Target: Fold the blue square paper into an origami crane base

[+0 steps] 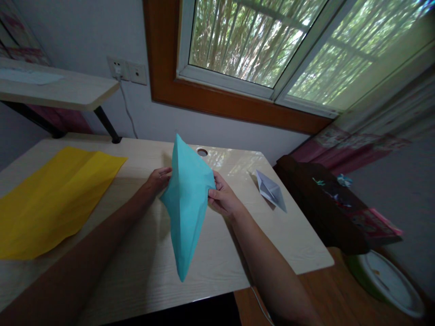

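The right hand (pixel 224 197) pinches the right-hand corner of the folded blue paper (pixel 190 190): the thumb presses the near face, and the curled fingers are partly concealed behind the corner. The left hand (pixel 160 179) is at the opposite side of the folded blue paper, with its fingers at the left edge. The fingertips pass out of sight there; whether they pinch or only support the paper cannot be determined.

The folded blue paper is above the middle of the desk (pixel 200 258), between the hands, with one point toward the far edge and the other toward the near edge. Its rear face is hidden.

The left forearm extends from the lower left and lies in shadow. The right forearm extends inward from the lower right, across the near edge of the desk. Both arms are cut off by the frame.

A yellow sheet (pixel 57 199) lies along the desk's left side, its left part cut off. A folded white paper (pixel 271 190) rests near the right edge, toward the far right corner.
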A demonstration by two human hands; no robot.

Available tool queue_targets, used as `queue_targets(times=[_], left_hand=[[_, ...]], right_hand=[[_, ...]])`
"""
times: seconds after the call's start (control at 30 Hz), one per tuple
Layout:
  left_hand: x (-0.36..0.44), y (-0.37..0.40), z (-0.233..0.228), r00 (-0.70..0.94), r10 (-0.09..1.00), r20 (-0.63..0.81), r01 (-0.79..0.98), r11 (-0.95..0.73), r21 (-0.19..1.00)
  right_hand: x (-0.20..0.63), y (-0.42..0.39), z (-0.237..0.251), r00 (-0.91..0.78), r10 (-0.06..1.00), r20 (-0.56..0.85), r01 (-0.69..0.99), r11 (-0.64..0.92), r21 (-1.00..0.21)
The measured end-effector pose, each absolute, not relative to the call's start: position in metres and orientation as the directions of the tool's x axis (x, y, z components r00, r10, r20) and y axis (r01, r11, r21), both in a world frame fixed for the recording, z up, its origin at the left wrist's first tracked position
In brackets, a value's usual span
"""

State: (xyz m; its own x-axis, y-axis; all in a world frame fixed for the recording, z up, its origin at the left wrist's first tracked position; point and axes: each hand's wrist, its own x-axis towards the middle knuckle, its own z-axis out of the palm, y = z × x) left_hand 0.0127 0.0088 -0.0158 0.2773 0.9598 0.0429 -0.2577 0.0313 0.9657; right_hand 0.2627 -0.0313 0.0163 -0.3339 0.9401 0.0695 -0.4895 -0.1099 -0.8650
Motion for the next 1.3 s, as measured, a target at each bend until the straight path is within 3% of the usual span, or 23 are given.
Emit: queue_targets(times=[0.2, 0.3, 0.43, 0.6, 0.87, 1.1, 1.3], left_hand=[[0.010, -0.008, -0.001, 0.386, 0.911, -0.145, -0.224, 0.245, 0.943], [0.001, -0.005, 0.007, 0.330, 0.944, 0.011, -0.305, 0.095, 0.947], [-0.011, 0.004, 0.009, 0.290, 0.950, 0.116, -0.188, -0.062, 0.980], [-0.014, 0.004, 0.005, 0.264, 0.963, 0.053, 0.005, -0.056, 0.998], [-0.009, 0.001, 0.007, 0.171, 0.983, 0.060, -0.015, -0.058, 0.998], [-0.010, 0.002, 0.004, 0.187, 0.981, 0.058, -0.016, -0.056, 0.998], [-0.009, 0.001, 0.004, 0.218, 0.969, 0.115, 0.002, -0.119, 0.993]], right_hand=[[0.267, -0.029, 0.020, -0.302, 0.950, 0.073, -0.484, -0.087, -0.871], [0.275, -0.025, 0.019, -0.237, 0.968, 0.079, -0.421, -0.029, -0.907], [0.286, -0.021, 0.019, -0.180, 0.980, 0.085, -0.334, 0.020, -0.942], [0.299, -0.019, 0.022, -0.146, 0.986, 0.080, -0.263, 0.040, -0.964], [0.307, -0.017, 0.016, -0.104, 0.993, 0.054, -0.170, 0.035, -0.985], [0.298, -0.014, 0.017, -0.168, 0.949, 0.268, 0.112, 0.289, -0.951], [0.288, -0.021, 0.020, -0.293, 0.896, 0.333, 0.265, 0.411, -0.872]])
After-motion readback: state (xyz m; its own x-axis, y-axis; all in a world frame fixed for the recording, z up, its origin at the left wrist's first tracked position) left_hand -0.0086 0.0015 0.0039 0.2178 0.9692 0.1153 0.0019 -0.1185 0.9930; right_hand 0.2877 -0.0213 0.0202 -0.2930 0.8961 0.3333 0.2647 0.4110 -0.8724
